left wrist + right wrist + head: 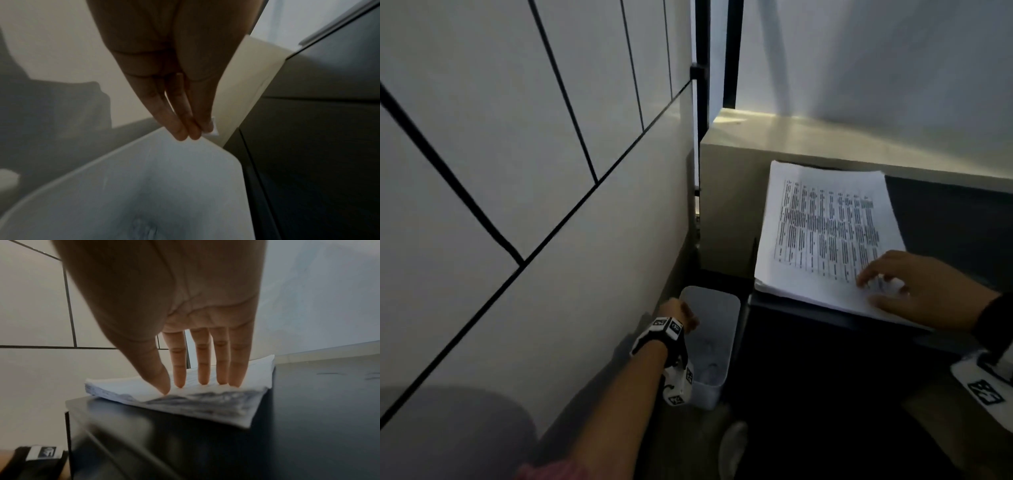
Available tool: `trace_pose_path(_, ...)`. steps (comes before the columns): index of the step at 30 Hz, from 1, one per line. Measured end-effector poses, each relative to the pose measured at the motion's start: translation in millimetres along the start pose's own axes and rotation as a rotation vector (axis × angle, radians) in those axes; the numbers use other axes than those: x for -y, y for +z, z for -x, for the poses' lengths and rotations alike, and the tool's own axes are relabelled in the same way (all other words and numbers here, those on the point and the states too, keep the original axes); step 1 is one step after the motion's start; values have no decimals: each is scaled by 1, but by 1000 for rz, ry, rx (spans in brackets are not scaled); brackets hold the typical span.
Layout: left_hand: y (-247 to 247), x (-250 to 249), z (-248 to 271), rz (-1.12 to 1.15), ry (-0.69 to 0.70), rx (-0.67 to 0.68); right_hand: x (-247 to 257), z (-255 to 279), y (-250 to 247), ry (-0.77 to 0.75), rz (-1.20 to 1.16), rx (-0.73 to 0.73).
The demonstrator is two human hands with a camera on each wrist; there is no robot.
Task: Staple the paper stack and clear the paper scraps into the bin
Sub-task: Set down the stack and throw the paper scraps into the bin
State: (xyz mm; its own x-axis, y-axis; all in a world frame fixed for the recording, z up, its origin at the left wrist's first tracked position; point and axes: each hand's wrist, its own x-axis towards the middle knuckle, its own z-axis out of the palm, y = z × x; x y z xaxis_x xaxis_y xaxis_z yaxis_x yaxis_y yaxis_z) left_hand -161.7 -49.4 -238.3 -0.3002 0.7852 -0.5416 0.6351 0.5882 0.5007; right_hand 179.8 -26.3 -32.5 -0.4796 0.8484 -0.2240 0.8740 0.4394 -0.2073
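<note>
A thick stack of printed paper [822,236] lies on the near left corner of a dark desk [948,219]. My right hand [914,287] rests on the stack's near corner, and its straight fingertips [202,381] press down on the top sheet [205,387]. My left hand [683,313] hangs over the white bin [710,346] on the floor. In the left wrist view its fingers [185,129] pinch a small white paper scrap [213,128] just above the bin's rim [123,149]. Something small lies at the bin's bottom [146,227].
A tiled wall [517,171] runs along the left, close to the bin. A beige ledge [825,140] stands behind the desk. The desk's dark side panel [791,359] borders the bin on the right. A grey rounded shape [448,431] sits at the lower left.
</note>
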Motion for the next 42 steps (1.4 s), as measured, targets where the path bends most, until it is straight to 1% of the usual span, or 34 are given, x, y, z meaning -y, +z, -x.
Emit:
trace_pose_path(3,24,9,-7,-85,-33,61,-3,-1,4,-19,-14,-48)
trace_pose_path(6,37,15,-13,-140,-44,74,-9,-2,8,-47,-15,-99)
trace_pose_path(11,51,32,-22,-249,-34,162,-8,2,8,-75,-67,-91)
trace_pose_path(14,52,33,-18,-329,-39,184,-9,5,12,-63,-89,-116)
trace_pose_path(16,46,26,-15,-320,-11,196,-10,8,16,-90,-80,-131)
trace_pose_path(18,31,13,-11,-303,31,165,-10,12,17,-101,-80,-109)
trace_pose_path(21,-3,-18,0,-270,127,72,-11,16,14,-70,-94,-38)
trace_pose_path(25,-58,-78,27,-169,268,-79,-16,23,10,-69,-117,-68)
trace_pose_path(28,-86,-130,56,-152,396,-194,-32,33,1,20,-114,-105)
trace_pose_path(31,-95,-182,89,-140,519,-271,-59,47,-12,151,-126,-133)
trace_pose_path(34,-85,-229,115,-205,661,-220,-90,65,-22,310,-117,-107)
trace_pose_path(38,-45,-284,144,-473,817,-124,-122,85,-22,467,-109,21)
trace_pose_path(40,-19,-308,152,-572,817,-93,-131,88,-17,529,-112,90)
trace_pose_path(42,7,-327,155,-666,780,-43,-137,86,-13,568,-115,143)
